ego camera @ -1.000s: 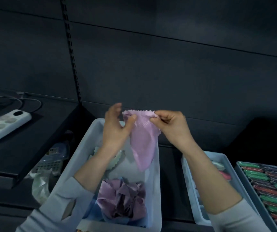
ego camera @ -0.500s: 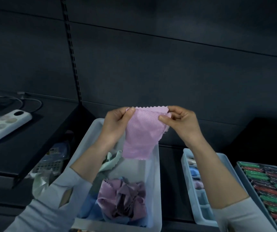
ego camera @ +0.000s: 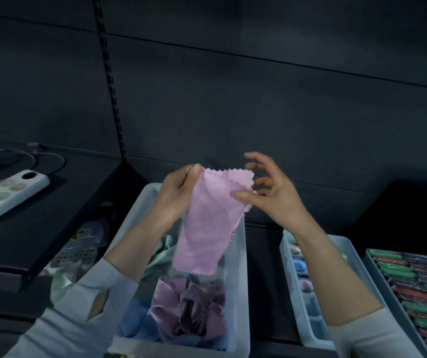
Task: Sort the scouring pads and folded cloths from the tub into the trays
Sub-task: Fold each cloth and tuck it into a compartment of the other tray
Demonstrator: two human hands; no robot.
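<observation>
Fingers of the left hand (ego camera: 178, 192) pinch the top left corner of the pink cloth (ego camera: 207, 223) between thumb and forefinger. At three o'clock from that corner, the right hand (ego camera: 271, 192) has its fingers (ego camera: 256, 161) spread and loosely curled, only the thumb touching the cloth's right edge. From the head view, the cloth hangs limp and slightly twisted above the white tub (ego camera: 240, 254), its lower hem toward six o'clock, just over a crumpled mauve cloth (ego camera: 189, 311). It looks featherlight, soft and floppy, with a textured weave unlikely to slip; the zigzag top corners seem the sensible places to hold for folding. Toward four o'clock, a divided tray (ego camera: 356, 254) holds small folded pieces.
</observation>
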